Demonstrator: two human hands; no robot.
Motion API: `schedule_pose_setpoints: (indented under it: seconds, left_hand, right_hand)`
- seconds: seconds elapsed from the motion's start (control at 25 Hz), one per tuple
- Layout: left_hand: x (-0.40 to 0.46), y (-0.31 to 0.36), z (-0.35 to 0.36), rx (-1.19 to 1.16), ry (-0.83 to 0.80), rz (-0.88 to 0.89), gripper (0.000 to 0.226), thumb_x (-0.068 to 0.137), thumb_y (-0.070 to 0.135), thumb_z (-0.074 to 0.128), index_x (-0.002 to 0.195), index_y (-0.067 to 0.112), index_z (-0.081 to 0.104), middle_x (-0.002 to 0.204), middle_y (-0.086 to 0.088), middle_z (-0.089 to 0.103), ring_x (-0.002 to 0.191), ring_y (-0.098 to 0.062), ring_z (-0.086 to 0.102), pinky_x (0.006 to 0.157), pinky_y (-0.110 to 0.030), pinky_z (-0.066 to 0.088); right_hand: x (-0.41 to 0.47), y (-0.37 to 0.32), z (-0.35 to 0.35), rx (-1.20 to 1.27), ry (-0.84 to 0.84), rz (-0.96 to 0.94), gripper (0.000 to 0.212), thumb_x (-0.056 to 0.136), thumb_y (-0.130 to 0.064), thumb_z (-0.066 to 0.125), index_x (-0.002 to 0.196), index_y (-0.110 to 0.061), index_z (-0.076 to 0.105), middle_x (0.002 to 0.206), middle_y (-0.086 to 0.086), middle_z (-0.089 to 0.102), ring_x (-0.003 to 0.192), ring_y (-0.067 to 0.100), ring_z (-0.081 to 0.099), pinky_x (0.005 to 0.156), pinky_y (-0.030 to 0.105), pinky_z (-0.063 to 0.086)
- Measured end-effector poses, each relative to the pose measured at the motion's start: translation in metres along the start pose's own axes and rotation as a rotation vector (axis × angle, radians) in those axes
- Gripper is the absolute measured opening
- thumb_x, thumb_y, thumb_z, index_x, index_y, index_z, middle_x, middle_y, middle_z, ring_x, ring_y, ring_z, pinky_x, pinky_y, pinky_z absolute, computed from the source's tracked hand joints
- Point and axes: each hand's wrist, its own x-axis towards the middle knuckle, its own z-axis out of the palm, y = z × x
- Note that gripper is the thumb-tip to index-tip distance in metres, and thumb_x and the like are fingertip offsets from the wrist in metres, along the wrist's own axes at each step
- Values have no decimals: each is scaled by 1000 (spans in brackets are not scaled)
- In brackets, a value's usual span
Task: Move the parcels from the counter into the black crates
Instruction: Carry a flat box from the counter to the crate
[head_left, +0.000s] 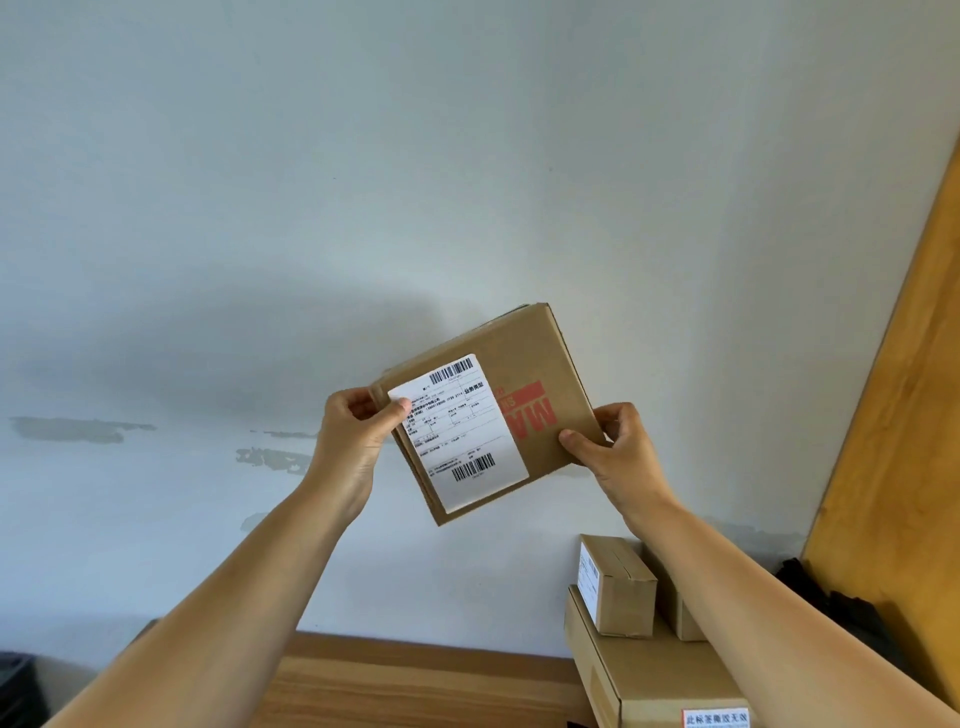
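Head view. I see both bare hands holding a flat brown cardboard parcel (488, 410) in the air in front of a pale grey-white wall (363, 156), well above the wooden surface (415, 686). The left hand (358, 431) pinches the parcel's left edge, its thumb lying on the white shipping label (457, 431); the right hand (618, 441) clamps the parcel's right corner, thumb on the front face and fingers curled behind. The parcel is tilted, its label side turned toward me. The label carries two barcodes and small printed text too fine to read. To the label's right, red block print (530, 415) marks the cardboard, seen upside down. Below and to the right of the held parcel, a small brown carton (618, 587) with a white label rests on a larger flat brown box (660, 680), which lies on the surface. A yellow-brown wooden board (893, 415) leans at the far right of the parcel.
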Motion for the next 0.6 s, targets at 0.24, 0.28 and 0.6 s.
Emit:
schedule_pose_setpoints:
  seconds: [0.24, 0.28, 0.6]
  left_hand:
    - [0, -7, 1, 46, -113, 38, 61, 72, 7, 69, 126, 30, 55, 129, 4, 60, 124, -10, 52, 98, -38, 46]
    - [-1, -8, 2, 73, -114, 32, 65, 69, 9, 67, 126, 37, 55, 129, 4, 59, 124, -10, 52, 97, -36, 46]
    - [-16, -3, 9, 125, -133, 14, 62, 85, -11, 55, 136, 25, 51, 123, 6, 64, 116, -5, 57, 77, -19, 53]
  right_hand:
    - [-10, 9, 0, 12, -78, 30, 46, 83, -20, 74, 120, -33, 50, 101, -1, 66, 90, 20, 69, 89, 42, 55]
    - [-12, 12, 1, -4, -90, 34, 48, 82, -20, 75, 120, -36, 49, 100, -1, 66, 90, 19, 69, 89, 42, 55]
    - [-17, 26, 0, 36, -188, 118, 63, 84, -22, 74, 135, -36, 40, 99, 5, 65, 91, 28, 69, 81, 41, 55]
